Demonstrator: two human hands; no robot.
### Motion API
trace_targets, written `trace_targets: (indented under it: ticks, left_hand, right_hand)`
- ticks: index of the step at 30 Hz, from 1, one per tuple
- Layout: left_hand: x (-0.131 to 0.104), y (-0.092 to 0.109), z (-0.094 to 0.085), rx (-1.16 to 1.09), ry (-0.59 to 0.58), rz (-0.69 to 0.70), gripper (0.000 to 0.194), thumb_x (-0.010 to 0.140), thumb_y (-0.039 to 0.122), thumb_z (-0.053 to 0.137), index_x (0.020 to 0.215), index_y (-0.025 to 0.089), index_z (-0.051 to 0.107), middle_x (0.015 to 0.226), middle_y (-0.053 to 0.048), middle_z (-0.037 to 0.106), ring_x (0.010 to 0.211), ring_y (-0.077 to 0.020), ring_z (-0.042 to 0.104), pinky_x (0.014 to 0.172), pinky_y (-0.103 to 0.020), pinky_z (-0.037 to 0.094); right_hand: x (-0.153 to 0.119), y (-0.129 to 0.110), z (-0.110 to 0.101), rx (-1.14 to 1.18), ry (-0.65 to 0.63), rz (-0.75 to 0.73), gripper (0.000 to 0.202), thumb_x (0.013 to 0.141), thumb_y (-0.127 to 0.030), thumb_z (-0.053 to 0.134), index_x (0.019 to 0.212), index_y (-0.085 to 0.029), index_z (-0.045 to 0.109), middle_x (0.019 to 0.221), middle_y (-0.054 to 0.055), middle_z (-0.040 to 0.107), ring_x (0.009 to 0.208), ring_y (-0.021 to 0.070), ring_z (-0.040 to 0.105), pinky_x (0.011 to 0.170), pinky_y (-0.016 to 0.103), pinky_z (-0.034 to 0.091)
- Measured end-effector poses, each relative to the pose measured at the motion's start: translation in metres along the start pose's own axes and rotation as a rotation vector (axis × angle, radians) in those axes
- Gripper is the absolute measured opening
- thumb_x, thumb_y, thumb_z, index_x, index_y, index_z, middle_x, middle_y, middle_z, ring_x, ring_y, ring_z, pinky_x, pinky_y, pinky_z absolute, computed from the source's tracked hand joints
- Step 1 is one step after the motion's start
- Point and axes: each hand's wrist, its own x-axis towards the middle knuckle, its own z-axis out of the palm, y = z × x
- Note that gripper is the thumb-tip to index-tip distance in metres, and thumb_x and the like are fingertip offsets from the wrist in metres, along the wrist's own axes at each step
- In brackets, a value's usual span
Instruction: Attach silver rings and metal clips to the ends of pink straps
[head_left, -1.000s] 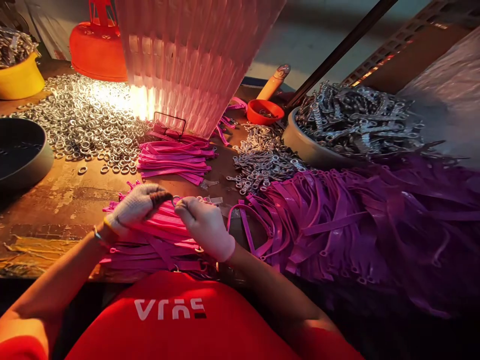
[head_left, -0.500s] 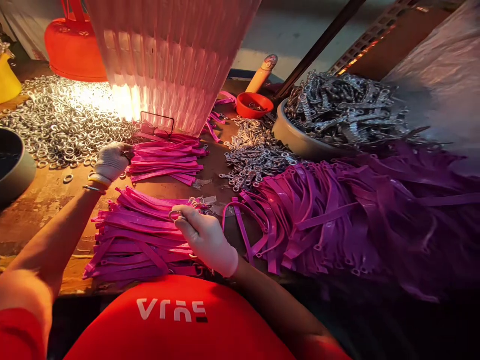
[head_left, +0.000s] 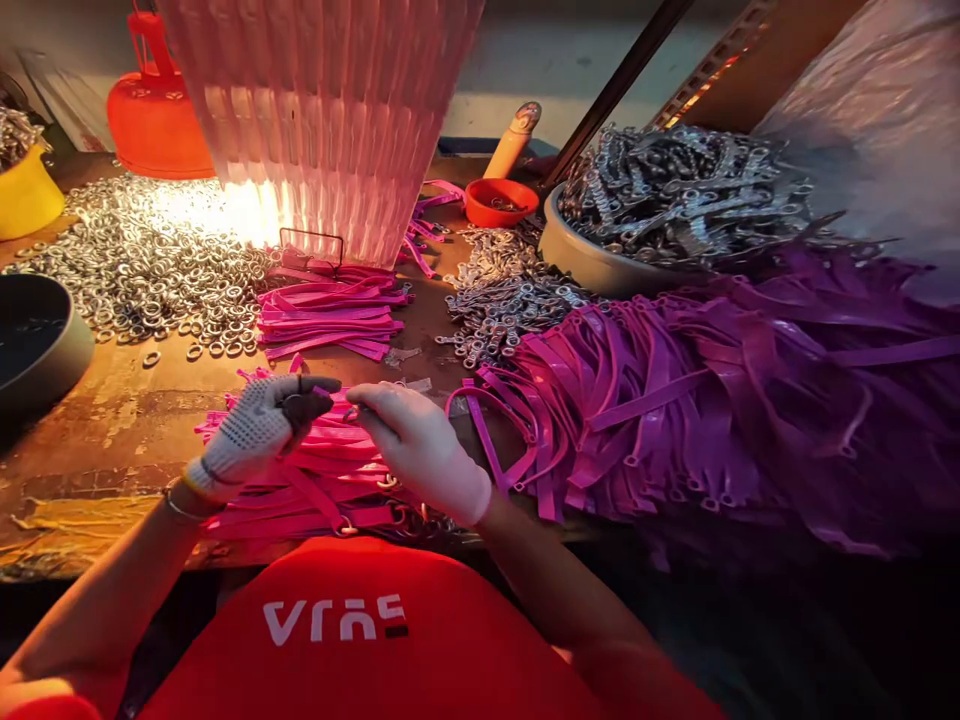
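Note:
My left hand (head_left: 259, 425), in a dotted knit glove with dark fingertips, is closed in a pinch on the end of a pink strap (head_left: 322, 392). Fingertip to fingertip with it, my right hand (head_left: 420, 445), in a smooth white glove, pinches a small metal ring (head_left: 350, 412), mostly hidden by the fingers. Both hands are above a stack of pink straps (head_left: 300, 485) at the table's front edge. A smaller bundle of pink straps (head_left: 330, 318) lies just beyond. Loose metal rings (head_left: 161, 290) are heaped behind my left hand.
At right spreads a large pile of purple straps (head_left: 637, 410), beside a grey tub (head_left: 570, 245) full of metal pieces. Small metal clasps (head_left: 499, 325) lie near a red bowl (head_left: 501, 203). A red lamp (head_left: 159, 130), corrugated sheet (head_left: 322, 110) and dark bowl (head_left: 79, 345) stand at left.
My left hand has come from the far strap bundle back toward me and now meets my right hand, holding a strap end. My right hand stays nearly in place with the ring.

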Motion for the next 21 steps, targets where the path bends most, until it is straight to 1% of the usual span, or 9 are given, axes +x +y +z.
trace_targets:
  ticks: [3, 5, 8, 11, 15, 17, 19, 21]
  left_hand:
    - [-0.001, -0.011, 0.010, -0.075, -0.167, -0.068, 0.036, 0.090, 0.048, 0.065, 0.099, 0.014, 0.070, 0.048, 0.005, 0.044, 0.040, -0.0071, 0.034, 0.039, -0.019, 0.026]
    - [0.001, -0.016, 0.011, -0.133, -0.228, -0.109, 0.033, 0.091, 0.047, 0.064, 0.094, 0.014, 0.069, 0.049, 0.005, 0.043, 0.040, -0.0068, 0.032, 0.038, -0.019, 0.026]
    - [0.005, -0.023, 0.011, -0.163, -0.233, -0.137, 0.033, 0.092, 0.045, 0.061, 0.091, 0.013, 0.068, 0.048, 0.005, 0.041, 0.039, -0.0073, 0.032, 0.036, -0.019, 0.027]
    - [0.007, -0.026, 0.012, -0.126, -0.234, -0.154, 0.035, 0.093, 0.047, 0.059, 0.091, 0.013, 0.068, 0.047, 0.005, 0.040, 0.039, -0.0078, 0.030, 0.036, -0.020, 0.025]
    - [0.010, -0.026, 0.012, -0.002, -0.265, -0.178, 0.039, 0.092, 0.051, 0.058, 0.077, 0.015, 0.062, 0.047, 0.005, 0.040, 0.039, -0.0076, 0.029, 0.037, -0.021, 0.022]
    - [0.014, -0.026, 0.012, 0.125, -0.277, -0.115, 0.037, 0.092, 0.048, 0.058, 0.074, 0.015, 0.060, 0.051, 0.004, 0.045, 0.043, -0.0079, 0.033, 0.040, -0.021, 0.025]
    - [0.020, -0.025, 0.014, 0.302, -0.291, 0.023, 0.029, 0.089, 0.037, 0.059, 0.071, 0.014, 0.061, 0.058, 0.001, 0.053, 0.051, -0.0090, 0.040, 0.047, -0.022, 0.030]
    - [0.024, -0.024, 0.017, 0.476, -0.302, 0.168, 0.020, 0.084, 0.027, 0.059, 0.068, 0.014, 0.061, 0.063, -0.001, 0.058, 0.057, -0.0102, 0.044, 0.053, -0.022, 0.031]
  right_hand:
    - [-0.004, -0.003, -0.002, -0.166, -0.060, 0.054, 0.026, 0.100, -0.021, 0.049, 0.120, -0.020, 0.065, 0.112, 0.009, 0.075, 0.102, 0.0224, 0.069, 0.088, 0.033, 0.049]
    - [-0.006, -0.007, -0.004, -0.287, -0.108, 0.080, 0.027, 0.100, -0.021, 0.048, 0.121, -0.018, 0.064, 0.108, 0.011, 0.076, 0.097, 0.0234, 0.069, 0.084, 0.033, 0.047]
    - [-0.006, -0.012, -0.006, -0.470, -0.177, 0.080, 0.028, 0.101, -0.021, 0.045, 0.118, -0.015, 0.065, 0.100, 0.013, 0.075, 0.089, 0.0248, 0.069, 0.075, 0.033, 0.044]
    - [-0.005, -0.015, -0.005, -0.634, -0.240, 0.041, 0.028, 0.099, -0.018, 0.042, 0.116, -0.013, 0.064, 0.095, 0.014, 0.072, 0.082, 0.0252, 0.066, 0.068, 0.035, 0.039]
    - [-0.005, -0.013, -0.002, -0.761, -0.314, -0.023, 0.026, 0.096, -0.012, 0.042, 0.115, -0.012, 0.060, 0.092, 0.013, 0.068, 0.079, 0.0249, 0.064, 0.064, 0.035, 0.035]
    - [-0.006, -0.010, 0.000, -0.786, -0.335, -0.055, 0.026, 0.097, -0.010, 0.039, 0.113, -0.012, 0.060, 0.090, 0.013, 0.067, 0.080, 0.0248, 0.064, 0.063, 0.035, 0.034]
    - [-0.007, -0.005, 0.003, -0.785, -0.332, -0.067, 0.025, 0.098, -0.011, 0.038, 0.111, -0.013, 0.059, 0.089, 0.012, 0.067, 0.079, 0.0244, 0.064, 0.063, 0.035, 0.033]
    - [-0.007, 0.001, 0.006, -0.759, -0.302, -0.047, 0.023, 0.098, -0.012, 0.040, 0.110, -0.013, 0.060, 0.090, 0.012, 0.068, 0.079, 0.0233, 0.064, 0.064, 0.034, 0.034]
